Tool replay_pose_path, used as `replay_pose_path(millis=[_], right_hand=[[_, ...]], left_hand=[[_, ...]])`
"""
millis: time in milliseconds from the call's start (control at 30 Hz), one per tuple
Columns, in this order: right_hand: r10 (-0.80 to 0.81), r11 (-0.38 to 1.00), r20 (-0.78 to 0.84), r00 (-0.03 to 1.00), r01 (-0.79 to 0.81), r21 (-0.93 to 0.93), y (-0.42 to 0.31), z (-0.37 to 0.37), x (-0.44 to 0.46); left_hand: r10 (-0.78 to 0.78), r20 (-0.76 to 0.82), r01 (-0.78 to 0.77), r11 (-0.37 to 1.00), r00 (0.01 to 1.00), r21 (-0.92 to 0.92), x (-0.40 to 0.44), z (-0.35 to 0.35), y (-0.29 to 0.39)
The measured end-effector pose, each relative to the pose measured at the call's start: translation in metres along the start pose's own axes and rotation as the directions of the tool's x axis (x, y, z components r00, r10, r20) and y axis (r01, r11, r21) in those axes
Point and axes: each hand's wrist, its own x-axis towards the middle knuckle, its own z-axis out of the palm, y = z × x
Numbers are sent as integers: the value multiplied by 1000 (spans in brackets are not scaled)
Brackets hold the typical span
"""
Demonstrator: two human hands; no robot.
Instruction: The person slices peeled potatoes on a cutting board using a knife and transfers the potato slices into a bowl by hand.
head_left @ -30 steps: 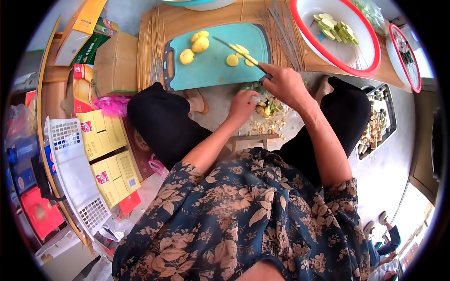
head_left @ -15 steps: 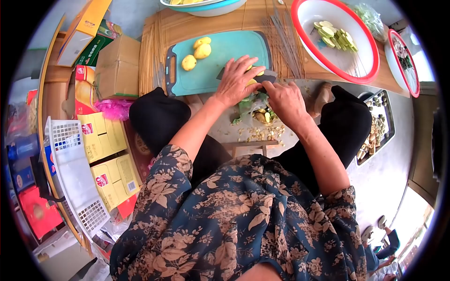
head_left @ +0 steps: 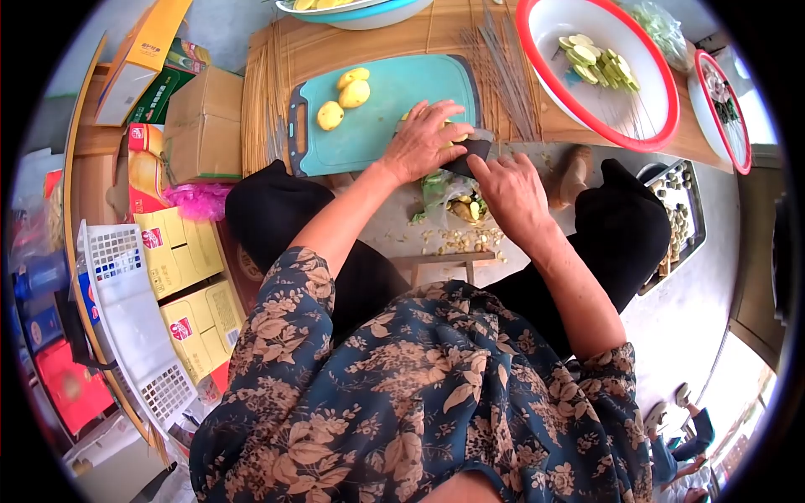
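Observation:
On the right part of the teal cutting board, my left hand presses over a yellow peeled potato, its fingers curled round the pieces. Most of that potato is hidden under the hand. My right hand grips a dark-bladed knife at the board's near right corner; its handle is hidden in the fist. The blade lies right beside my left fingertips. Three whole peeled potatoes, one of them a round potato, rest at the board's left side.
A red-rimmed basin with greenish slices stands right of the board. Thin skewers lie on the wooden table. Below hangs a plastic bag with scraps. A tray sits on the floor at right; boxes are stacked at left.
The knife blade has turned, angling more toward me, and my right hand has dropped slightly. My left hand stays over the potato. The whole view has shifted slightly left.

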Motion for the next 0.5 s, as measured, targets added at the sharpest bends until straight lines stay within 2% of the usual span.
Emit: replay_pose_path(millis=[133, 233, 300, 333, 400, 433, 467, 500], right_hand=[[-7, 1000, -10, 1000, 7, 6, -4, -2, -3], [4, 999, -14, 1000, -4, 51, -8, -10, -10], [66, 998, 86, 994, -67, 9, -7, -20, -18], [64, 998, 87, 994, -65, 6, -7, -25, -23], [171, 969, 45, 984, -176, 175, -2, -33, -34], [251, 926, 62, 966, -258, 275, 3, -30, -41], [331, 859, 2, 944, -302, 414, 4, -23, -48], [460, 679, 175, 871, -472, 562, 3, -25, -50]], left_hand=[[-42, -78, 40, 999, 996, -24, -1, 1, -18], [-116, -95, 121, 991, 989, 50, -12, 0, -38], [-142, -110, 150, 987, 984, 66, -18, -2, -50], [-166, -124, 177, 981, 978, 80, -21, -4, -54], [-185, -143, 199, 976, 972, 91, -26, -3, -61], [-255, -214, 267, 963, 943, 27, -28, -1, -64], [-327, -279, 329, 943, 903, -40, -30, 1, -66], [-384, -361, 371, 922, 850, -108, -30, 4, -64]])
